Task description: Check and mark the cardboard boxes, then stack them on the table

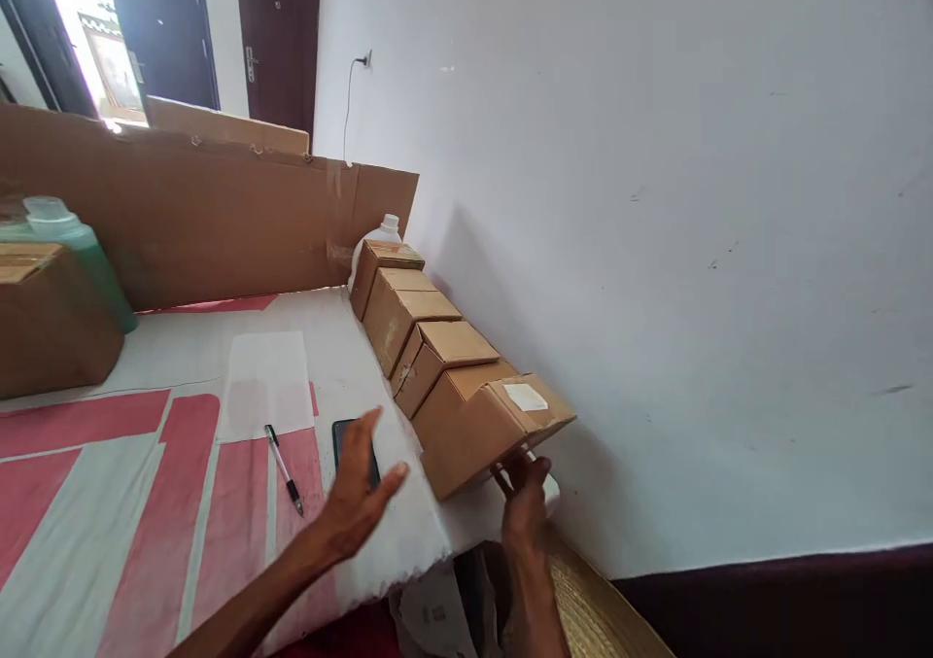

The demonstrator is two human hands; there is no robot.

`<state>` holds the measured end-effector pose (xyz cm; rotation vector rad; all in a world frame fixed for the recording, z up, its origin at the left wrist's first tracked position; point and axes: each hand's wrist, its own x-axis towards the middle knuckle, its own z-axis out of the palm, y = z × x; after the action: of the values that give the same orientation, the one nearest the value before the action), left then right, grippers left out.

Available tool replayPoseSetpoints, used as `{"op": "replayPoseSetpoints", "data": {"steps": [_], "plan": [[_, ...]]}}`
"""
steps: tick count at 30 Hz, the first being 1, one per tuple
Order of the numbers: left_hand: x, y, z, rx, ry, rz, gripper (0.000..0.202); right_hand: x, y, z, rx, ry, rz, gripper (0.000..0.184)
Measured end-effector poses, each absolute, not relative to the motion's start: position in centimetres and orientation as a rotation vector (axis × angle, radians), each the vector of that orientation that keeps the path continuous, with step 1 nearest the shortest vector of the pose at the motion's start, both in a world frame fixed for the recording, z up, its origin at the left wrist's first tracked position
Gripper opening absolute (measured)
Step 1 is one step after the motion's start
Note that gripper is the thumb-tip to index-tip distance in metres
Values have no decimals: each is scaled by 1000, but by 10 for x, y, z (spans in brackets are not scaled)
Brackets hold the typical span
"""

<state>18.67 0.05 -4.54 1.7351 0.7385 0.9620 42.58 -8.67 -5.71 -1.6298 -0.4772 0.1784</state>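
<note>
A row of several small cardboard boxes [430, 347] runs along the white wall on the table. The nearest box [488, 430], with a white label on its top flap, is tilted and juts past the table's corner. My right hand [526, 488] grips its lower right end from underneath, fingers curled on the edge. My left hand [361, 488] hovers open just left of that box, fingers spread, above a black phone [342, 436]. A pen [284, 468] lies on the cloth beside the phone.
The table is covered by a red and white cloth [146, 483]. A tall cardboard sheet [204, 211] stands at the back. A larger box [51, 318] and a green bottle [87, 250] sit far left. A white bottle [386, 228] stands behind the row. A woven item [590, 609] lies below.
</note>
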Motion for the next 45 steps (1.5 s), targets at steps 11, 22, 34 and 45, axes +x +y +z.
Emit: {"op": "replayPoseSetpoints", "data": {"steps": [11, 22, 34, 45], "plan": [[136, -20, -8, 1530, 676, 918, 68, 311, -121, -43, -1508, -1184, 194, 55], [-30, -27, -23, 1383, 1443, 1295, 62, 175, -6, -50, -1131, -1459, 1079, 54], [-32, -17, -22, 1918, 1631, 1139, 55, 192, 58, -46, -1171, -1438, 1255, 55], [-59, -5, -21, 1568, 1478, 1229, 63, 178, 37, -51, -1002, -1100, 1638, 76]]}}
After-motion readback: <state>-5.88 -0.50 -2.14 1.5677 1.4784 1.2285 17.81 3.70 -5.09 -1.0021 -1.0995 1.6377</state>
